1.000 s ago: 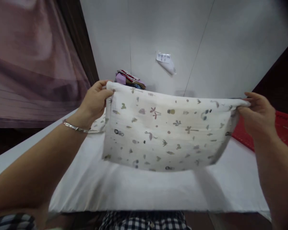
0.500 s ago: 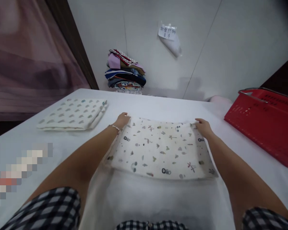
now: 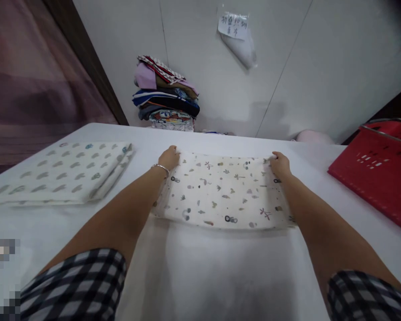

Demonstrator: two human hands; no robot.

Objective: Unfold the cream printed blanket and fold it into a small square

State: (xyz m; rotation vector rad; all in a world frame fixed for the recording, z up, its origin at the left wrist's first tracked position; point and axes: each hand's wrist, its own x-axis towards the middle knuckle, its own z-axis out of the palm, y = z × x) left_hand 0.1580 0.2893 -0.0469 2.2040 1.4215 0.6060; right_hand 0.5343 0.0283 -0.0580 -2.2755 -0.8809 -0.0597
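A cream cloth [image 3: 220, 194] printed with small plants and figures is stretched between my hands over the white table. My left hand [image 3: 169, 157], with a silver bracelet at the wrist, pinches its far left corner. At the far right corner, my right hand [image 3: 281, 165] grips the cloth between thumb and fingers. The cloth's near edge hangs in a slight curve, and plain white fabric [image 3: 220, 267] shows between it and me.
On the left of the white table [image 3: 254, 143] lies a folded cloth [image 3: 67, 169] with grey cloud-like prints. A red basket [image 3: 381, 169] stands at the right. Beyond the far edge are stacked fabrics [image 3: 167, 96] and a wall with a paper sign [image 3: 233, 26].
Both hands and the printed cloth sit slightly higher in view. The folded cloth appears larger and further left, the basket further right, as the camera view has shifted closer.
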